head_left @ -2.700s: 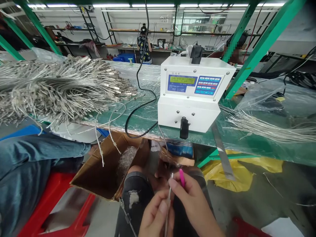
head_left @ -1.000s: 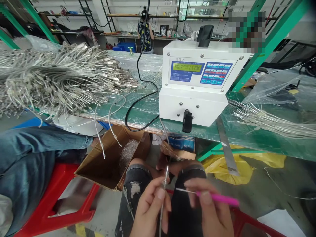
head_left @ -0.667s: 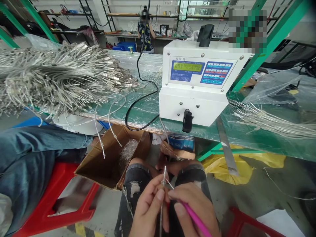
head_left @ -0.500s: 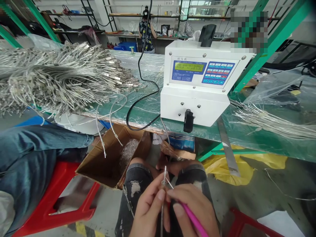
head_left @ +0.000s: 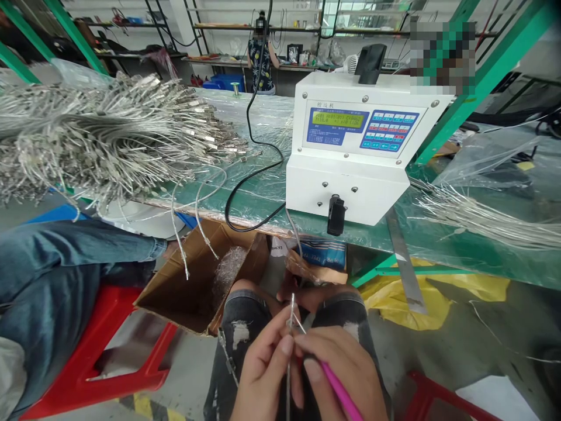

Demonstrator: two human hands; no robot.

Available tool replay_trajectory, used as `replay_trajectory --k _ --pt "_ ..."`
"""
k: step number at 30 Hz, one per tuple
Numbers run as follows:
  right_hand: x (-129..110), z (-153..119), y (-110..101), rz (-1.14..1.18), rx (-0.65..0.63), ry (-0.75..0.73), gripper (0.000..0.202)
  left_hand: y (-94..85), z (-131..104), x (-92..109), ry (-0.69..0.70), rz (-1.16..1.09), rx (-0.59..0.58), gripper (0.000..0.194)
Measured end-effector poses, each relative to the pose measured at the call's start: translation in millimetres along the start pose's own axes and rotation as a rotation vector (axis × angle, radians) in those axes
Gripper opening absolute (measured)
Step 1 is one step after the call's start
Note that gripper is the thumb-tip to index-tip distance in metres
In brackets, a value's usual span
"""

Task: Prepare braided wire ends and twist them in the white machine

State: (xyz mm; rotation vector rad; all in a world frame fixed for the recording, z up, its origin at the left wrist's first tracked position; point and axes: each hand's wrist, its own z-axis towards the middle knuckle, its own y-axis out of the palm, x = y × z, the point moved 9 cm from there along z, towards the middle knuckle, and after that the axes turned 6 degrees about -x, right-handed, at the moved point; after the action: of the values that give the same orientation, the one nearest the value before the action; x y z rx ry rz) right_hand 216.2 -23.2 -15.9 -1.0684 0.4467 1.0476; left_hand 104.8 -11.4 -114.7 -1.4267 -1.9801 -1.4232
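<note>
The left hand's (head_left: 268, 363) fingers clamp the cable (head_left: 293, 302), the right hand's (head_left: 347, 358) the tool (head_left: 338, 388) — best brace the cable and guide the tip (head_left: 300, 321) lightly.

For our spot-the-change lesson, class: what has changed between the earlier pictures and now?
The right hand let go of the cable near its tip and turned the pink tool: its handle, pointing up at first, now slants to the lower right, and its thin point has come in to the cable. The left hand still holds it. The white machine and cardboard box stayed put.
</note>
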Motion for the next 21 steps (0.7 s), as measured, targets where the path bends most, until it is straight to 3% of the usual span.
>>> replay_trajectory --k 11,21 --pt "-8.2 6.4 -2.6 -0.119 -0.004 -0.094 0.028 1.8 0.0 1.6 0.049 -0.019 -0.009 0.050" --pt "-1.1 13.0 -17.9 -0.184 0.015 -0.088 0.028 4.6 4.9 -11.4 0.082 -0.016 -0.187 0.036"
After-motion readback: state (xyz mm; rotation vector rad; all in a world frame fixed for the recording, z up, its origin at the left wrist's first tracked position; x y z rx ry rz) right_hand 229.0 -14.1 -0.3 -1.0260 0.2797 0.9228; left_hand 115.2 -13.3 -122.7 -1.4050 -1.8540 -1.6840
